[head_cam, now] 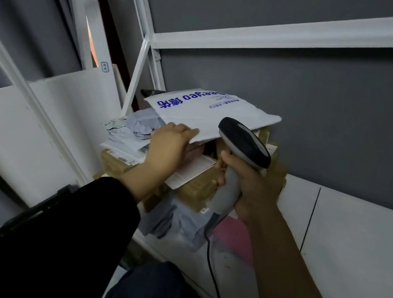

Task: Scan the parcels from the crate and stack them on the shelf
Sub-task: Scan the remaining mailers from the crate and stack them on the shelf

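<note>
My left hand (170,144) holds the near edge of a white padded mailer (210,112) with blue print, fingers over the top of the edge. The mailer lies flat on top of a pile of parcels on the white shelf (353,232). In my right hand (258,183) is a grey and black barcode scanner (242,149), gripped by its handle, with its head just in front of the mailer's right corner. A black cable (212,272) hangs down from the scanner. Beneath the mailer sit brown cardboard boxes (196,186) with white labels and crumpled grey poly bags (131,131).
White metal shelf uprights and a crossbar (290,38) frame the bay against a grey wall. A pink parcel (234,237) and a grey bag lie at the pile's near foot. White shelf boards run left and right of the pile.
</note>
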